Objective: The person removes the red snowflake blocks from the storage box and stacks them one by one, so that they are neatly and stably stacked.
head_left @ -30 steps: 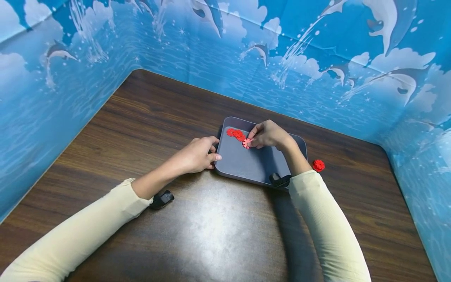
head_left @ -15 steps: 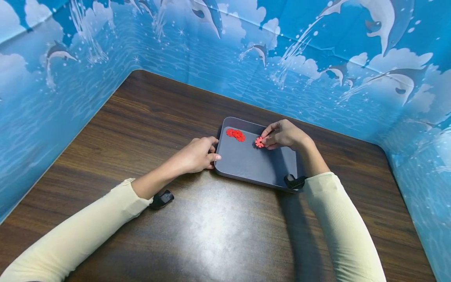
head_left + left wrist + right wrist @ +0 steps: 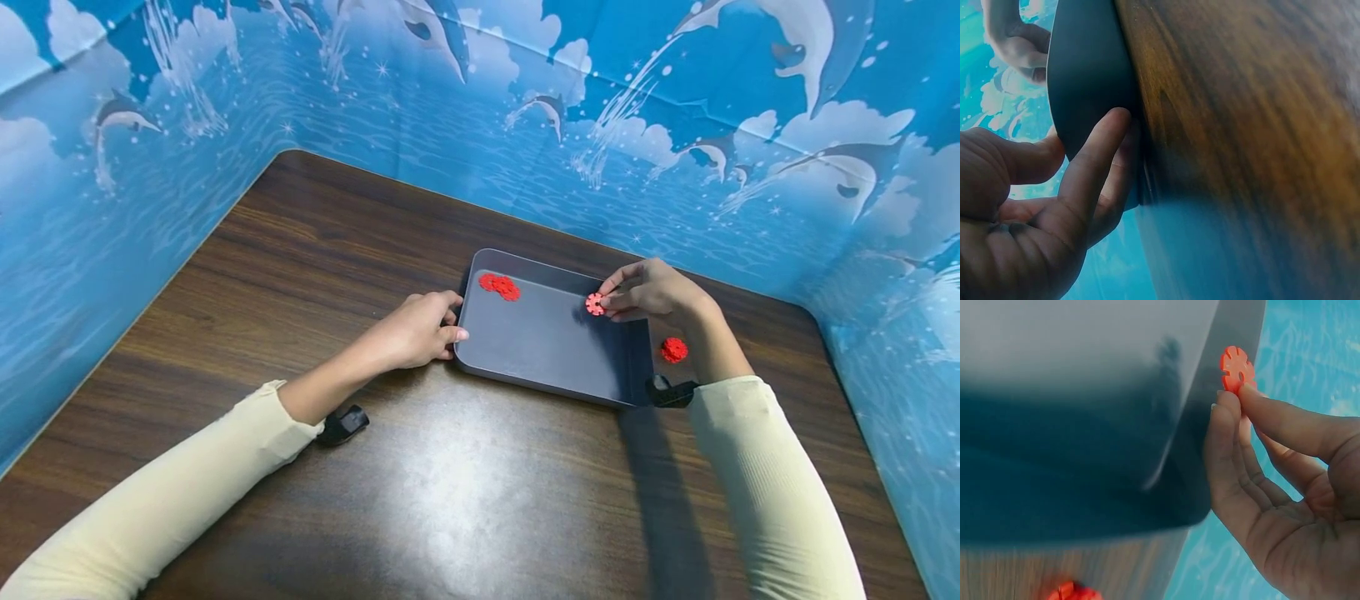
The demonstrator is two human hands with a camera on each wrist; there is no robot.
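My right hand (image 3: 652,292) pinches a red notched plastic disc (image 3: 595,304) by its edge, between thumb and fingertips. The disc is over the right end of a grey rectangular tray (image 3: 540,367); in the right wrist view the same disc (image 3: 1235,365) stands tilted, with slots around its rim and a small hole. With thumb at the rim and fingertips against the outer wall (image 3: 1094,69), my left hand (image 3: 423,329) grips the tray's left side. Several red discs (image 3: 500,287) lie overlapping inside the tray, toward its far left corner.
A small pile of red discs (image 3: 673,350) sits on the wooden table (image 3: 337,250), just right of the tray. Blue dolphin-print cloth (image 3: 450,150) stands up behind the table and along both sides. Black wrist cameras (image 3: 345,425) hang under both wrists.
My right hand has carried the pinched disc rightward across the tray, away from the overlapping discs at the left. My left hand stays in place on the tray, which has barely shifted.
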